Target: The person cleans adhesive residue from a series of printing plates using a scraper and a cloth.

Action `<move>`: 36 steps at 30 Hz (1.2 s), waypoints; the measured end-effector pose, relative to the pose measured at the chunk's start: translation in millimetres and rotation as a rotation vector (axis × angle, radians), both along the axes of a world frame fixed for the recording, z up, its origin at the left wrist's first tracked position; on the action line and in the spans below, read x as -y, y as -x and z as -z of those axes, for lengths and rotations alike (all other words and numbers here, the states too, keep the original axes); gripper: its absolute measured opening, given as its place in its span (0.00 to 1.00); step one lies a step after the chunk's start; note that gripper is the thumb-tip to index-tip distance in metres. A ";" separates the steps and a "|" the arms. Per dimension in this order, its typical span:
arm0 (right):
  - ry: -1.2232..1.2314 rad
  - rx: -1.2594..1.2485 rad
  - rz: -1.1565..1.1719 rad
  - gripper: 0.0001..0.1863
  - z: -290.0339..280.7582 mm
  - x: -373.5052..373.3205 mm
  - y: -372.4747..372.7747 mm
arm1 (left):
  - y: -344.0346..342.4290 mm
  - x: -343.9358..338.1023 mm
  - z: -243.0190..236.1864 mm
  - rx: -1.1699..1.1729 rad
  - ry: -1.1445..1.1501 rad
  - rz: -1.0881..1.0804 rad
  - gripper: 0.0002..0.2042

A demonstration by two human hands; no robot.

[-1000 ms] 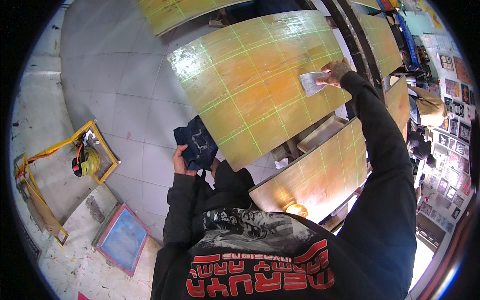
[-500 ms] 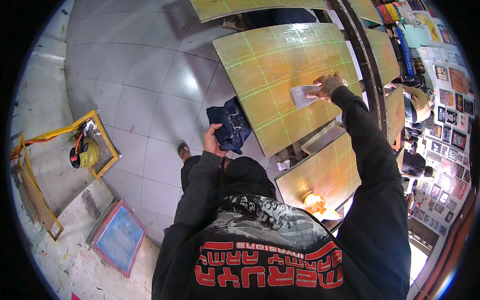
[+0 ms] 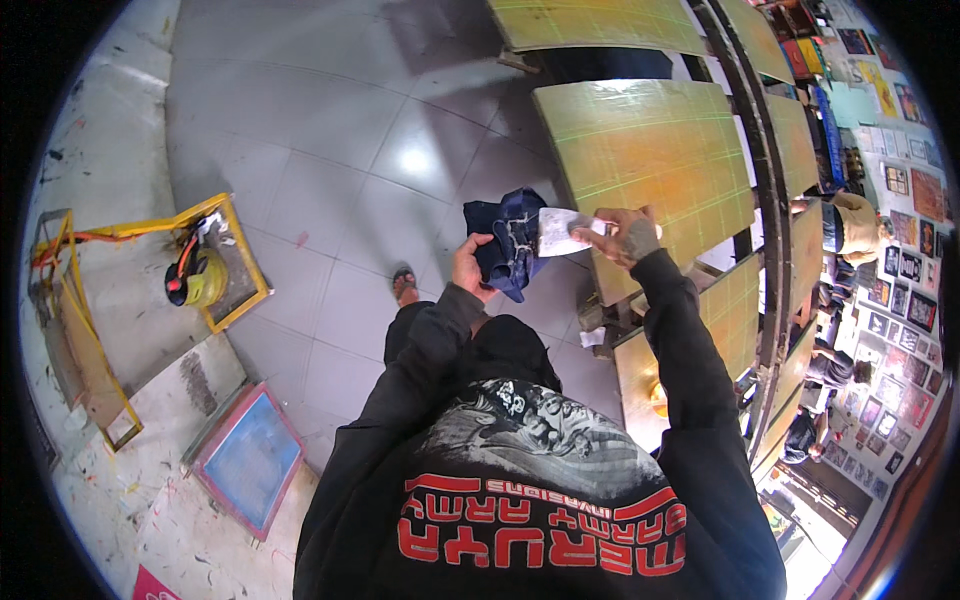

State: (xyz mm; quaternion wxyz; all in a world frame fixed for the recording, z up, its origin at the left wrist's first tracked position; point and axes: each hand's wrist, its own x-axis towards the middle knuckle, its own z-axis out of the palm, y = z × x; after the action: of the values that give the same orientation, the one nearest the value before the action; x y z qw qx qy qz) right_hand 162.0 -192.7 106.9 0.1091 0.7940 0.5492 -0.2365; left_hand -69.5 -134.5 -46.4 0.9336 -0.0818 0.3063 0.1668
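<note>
Left of the gridded board [image 3: 665,150], the dark blue cloth [image 3: 502,232] hides most fingers of the left hand [image 3: 468,265], and whether the pale scraper [image 3: 558,232] touches it cannot be told. Above the gridded board, a yellowish panel [image 3: 605,25] is cut off by the top edge; far to the gridded board's right, wall sheets [image 3: 922,307] are too small to read.

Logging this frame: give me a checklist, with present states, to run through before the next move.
1. Left hand gripping the dark blue cloth: ok.
2. Right hand gripping the flat scraper: ok.
3. Scraper reaching past the edge of the yellowish board toward the cloth: ok.
4. Scraper actually pressing on the cloth: cannot tell; they meet in view.
5. Scraper's underside clean: cannot tell; hidden.
</note>
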 end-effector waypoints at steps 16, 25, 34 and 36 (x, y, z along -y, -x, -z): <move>-0.924 0.169 -0.276 0.31 -50.4 -33.8 124.8 | 78.5 -96.1 -140.1 0.401 0.042 -0.191 0.17; -0.974 0.418 -0.325 0.35 -75.7 -17.7 119.3 | 74.7 -121.1 -160.8 0.453 0.005 -0.136 0.18; -0.793 0.376 -0.277 0.29 -122.5 -5.3 68.9 | 47.8 -130.0 -186.0 0.455 -0.086 -0.092 0.20; -0.856 0.241 -0.184 0.19 -128.7 -9.2 43.1 | 37.1 -133.2 -182.2 0.483 -0.110 -0.095 0.20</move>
State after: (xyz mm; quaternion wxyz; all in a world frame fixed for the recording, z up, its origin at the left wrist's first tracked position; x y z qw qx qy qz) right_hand 118.9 -183.5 235.6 -0.1454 0.7374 0.6492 0.1166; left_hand -106.6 -1.3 135.8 0.9739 -0.0824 0.0605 0.2024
